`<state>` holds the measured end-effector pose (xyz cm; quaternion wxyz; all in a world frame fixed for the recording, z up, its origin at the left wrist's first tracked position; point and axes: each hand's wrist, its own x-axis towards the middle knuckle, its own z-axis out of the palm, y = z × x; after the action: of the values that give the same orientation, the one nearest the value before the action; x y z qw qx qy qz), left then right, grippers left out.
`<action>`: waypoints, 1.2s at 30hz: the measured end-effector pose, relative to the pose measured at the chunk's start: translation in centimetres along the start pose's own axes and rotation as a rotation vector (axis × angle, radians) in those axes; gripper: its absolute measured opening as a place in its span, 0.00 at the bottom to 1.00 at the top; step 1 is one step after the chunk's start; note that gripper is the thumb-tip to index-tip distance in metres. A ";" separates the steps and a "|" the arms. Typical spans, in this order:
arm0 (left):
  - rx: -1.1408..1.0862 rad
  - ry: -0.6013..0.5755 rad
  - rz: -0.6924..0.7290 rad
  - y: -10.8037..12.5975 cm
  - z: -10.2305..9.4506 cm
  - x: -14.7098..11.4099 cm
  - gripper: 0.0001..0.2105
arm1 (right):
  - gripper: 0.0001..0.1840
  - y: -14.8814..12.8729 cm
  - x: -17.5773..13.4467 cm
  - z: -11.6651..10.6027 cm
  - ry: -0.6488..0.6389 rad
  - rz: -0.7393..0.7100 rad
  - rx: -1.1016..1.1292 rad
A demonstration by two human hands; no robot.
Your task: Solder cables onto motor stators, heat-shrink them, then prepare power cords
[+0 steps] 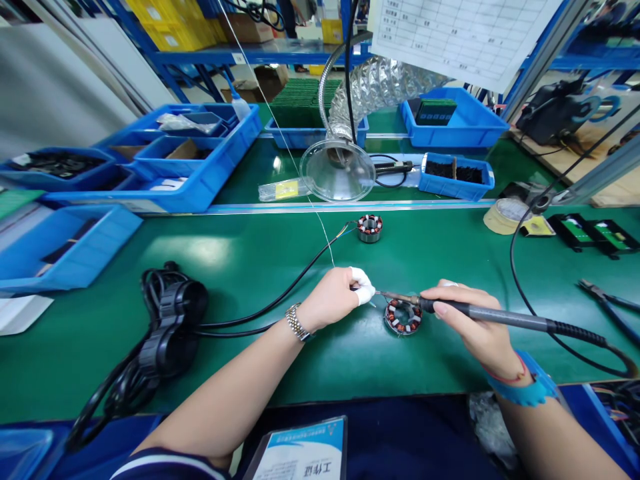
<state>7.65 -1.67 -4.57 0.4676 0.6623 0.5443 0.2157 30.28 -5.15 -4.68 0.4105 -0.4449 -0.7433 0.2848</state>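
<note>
My right hand (477, 327) grips a soldering iron (510, 319) by its grey handle, the tip pointing left. White finger covers are on my left hand (345, 293), its fingers pinched on the end of a black cable (257, 331) whose thin wires show past the fingertips. A thin pale strand (286, 140), which looks like solder wire, runs from above down to that hand. The iron's tip meets the wire ends there. Just below it lies a stator (403, 317) with copper windings. Farther back a second stator (370, 229) sits beside another cable's bared wires.
Black cable coils with round housings (173, 327) lie at the left. Blue bins (195, 180) stand behind them. A clear fume funnel (337, 170) hangs over the back. Pliers (607, 303) and a tape roll (507, 215) are at the right, near the iron's cord.
</note>
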 end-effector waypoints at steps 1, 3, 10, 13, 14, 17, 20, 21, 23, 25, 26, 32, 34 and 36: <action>0.000 0.001 -0.001 0.0 0.0 0.0 0.04 | 0.08 0.0 0.0 0.0 0.000 -0.001 0.002; 0.000 -0.002 -0.005 0.0 0.0 0.0 0.04 | 0.08 0.0 0.0 0.0 0.001 -0.009 0.005; 0.001 0.000 -0.014 0.0 0.0 0.2 0.04 | 0.09 0.1 -0.1 0.0 0.032 -0.019 -0.036; 0.000 0.004 0.002 -0.2 0.1 0.3 0.04 | 0.09 0.0 -0.2 0.1 0.070 -0.009 -0.070; 0.001 0.006 0.009 -0.3 0.1 0.3 0.05 | 0.10 0.0 -0.3 0.3 0.092 0.003 -0.062; -0.002 0.005 0.016 -0.5 0.2 0.3 0.05 | 0.12 -0.2 -0.3 1.3 0.166 0.042 0.016; -0.013 0.000 0.029 -0.7 0.2 0.2 0.07 | 0.10 -0.4 -0.2 2.9 0.150 0.001 -0.007; -0.022 -0.002 0.038 -0.7 0.3 0.1 0.07 | 0.10 -0.5 -0.2 3.5 0.118 -0.039 -0.037; -0.060 -0.011 0.061 -0.8 0.4 0.0 0.08 | 0.13 -0.7 0.0 4.6 0.049 -0.136 -0.084; -0.113 -0.031 0.076 -0.9 0.5 -0.2 0.08 | 0.14 -0.8 0.2 5.5 0.016 -0.234 -0.123; -0.132 -0.042 0.078 -1.0 0.5 -0.3 0.09 | 0.13 -0.9 0.3 5.7 0.018 -0.270 -0.145; -0.250 -0.160 0.046 -1.5 -0.6 -1.2 0.10 | 0.14 -1.0 0.4 6.1 0.073 -0.247 -0.137; -0.300 -0.190 0.033 -1.7 -1.1 -1.7 0.10 | 0.14 -1.0 0.3 6.1 0.081 -0.216 -0.128; -0.280 -0.169 0.011 -1.9 -1.6 -2.1 0.09 | 0.15 -1.1 0.2 6.2 0.083 -0.178 -0.111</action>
<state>4.76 -3.09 -4.97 0.5984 0.6094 0.4638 0.2356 24.42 -5.77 -6.88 0.4393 -0.4105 -0.7769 0.1870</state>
